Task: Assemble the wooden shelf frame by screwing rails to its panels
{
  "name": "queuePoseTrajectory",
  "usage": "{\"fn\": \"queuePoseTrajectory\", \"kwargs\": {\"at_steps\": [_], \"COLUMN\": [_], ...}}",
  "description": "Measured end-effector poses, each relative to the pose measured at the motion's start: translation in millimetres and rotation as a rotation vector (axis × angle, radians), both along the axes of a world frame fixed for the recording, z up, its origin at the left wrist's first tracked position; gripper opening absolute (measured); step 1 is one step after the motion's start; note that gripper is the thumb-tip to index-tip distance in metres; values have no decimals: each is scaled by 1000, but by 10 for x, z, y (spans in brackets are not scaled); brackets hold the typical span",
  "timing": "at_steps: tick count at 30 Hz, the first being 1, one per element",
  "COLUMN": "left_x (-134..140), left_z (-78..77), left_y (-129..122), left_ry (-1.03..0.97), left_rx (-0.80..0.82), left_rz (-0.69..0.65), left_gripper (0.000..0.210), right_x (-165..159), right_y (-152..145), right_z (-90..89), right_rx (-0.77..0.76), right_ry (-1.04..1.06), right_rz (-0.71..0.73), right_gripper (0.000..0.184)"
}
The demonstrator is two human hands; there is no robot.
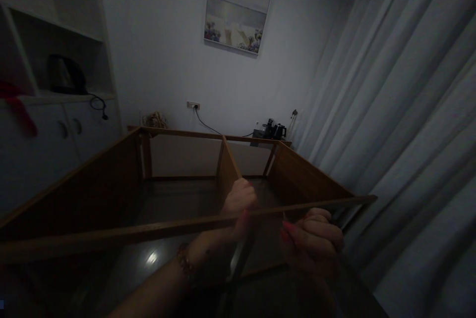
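A large brown wooden frame (159, 229) with side panels and a middle divider panel (226, 164) spans the view in front of me. My left hand (240, 199), a beaded bracelet at its wrist, is closed around the front rail where the divider meets it, thumb on the near side. On the near side of that rail, farther right, my right hand (312, 238) has its thumb and forefinger pinched together. A thin, small tip shows above the pinch; it is too dark and blurred to name.
A cabinet with an electric kettle (66, 75) stands at the left. Grey curtains (401, 110) hang close on the right. Against the back wall are a wall socket with a cord (193, 105), a dark coffee pot (278, 131) and a picture (238, 8).
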State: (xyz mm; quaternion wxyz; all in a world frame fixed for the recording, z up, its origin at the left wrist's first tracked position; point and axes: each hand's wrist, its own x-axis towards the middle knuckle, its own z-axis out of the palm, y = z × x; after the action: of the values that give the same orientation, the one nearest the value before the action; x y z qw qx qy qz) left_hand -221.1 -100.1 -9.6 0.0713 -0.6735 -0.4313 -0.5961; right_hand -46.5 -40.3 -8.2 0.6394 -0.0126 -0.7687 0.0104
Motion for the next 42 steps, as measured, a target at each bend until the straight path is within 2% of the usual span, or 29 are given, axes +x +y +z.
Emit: {"fn": "queuePoseTrajectory", "kwargs": {"at_steps": [3, 9, 13, 17, 22, 24, 33, 37, 42], "left_x": [34, 87, 55, 29, 59, 70, 80, 92, 122], "left_z": [-12, 17, -8, -29, 70, 87, -11, -31, -68], "left_y": [-23, -63, -42, -42, -174, -192, -64, -41, -10], "left_ry": [20, 4, -1, 14, 14, 12, -95, -152, -195], "left_rx": [47, 148, 174, 192, 83, 85, 178, 218, 243], "left_rz": [-3, -60, -161, -173, -151, -165, -220, -248, -265], "left_gripper": [54, 60, 60, 60, 62, 62, 56, 53, 46], "right_x": [-162, -163, -191, -239, -236, -214, -215, -273, -264], "right_y": [5, -60, -94, -84, -107, -126, -103, -115, -144], "right_z": [29, -65, -53, -65, -99, -103, -135, -146, -135], "right_rx": [133, 176, 221, 225, 257, 253, 224, 156, 200], "right_ry": [214, 82, 79, 88, 33, 33, 51, 115, 78], "right_rz": [33, -16, -50, -84, -101, -111, -98, -45, -68], "right_gripper": [13, 11, 8, 8, 6, 7, 16, 7, 2]}}
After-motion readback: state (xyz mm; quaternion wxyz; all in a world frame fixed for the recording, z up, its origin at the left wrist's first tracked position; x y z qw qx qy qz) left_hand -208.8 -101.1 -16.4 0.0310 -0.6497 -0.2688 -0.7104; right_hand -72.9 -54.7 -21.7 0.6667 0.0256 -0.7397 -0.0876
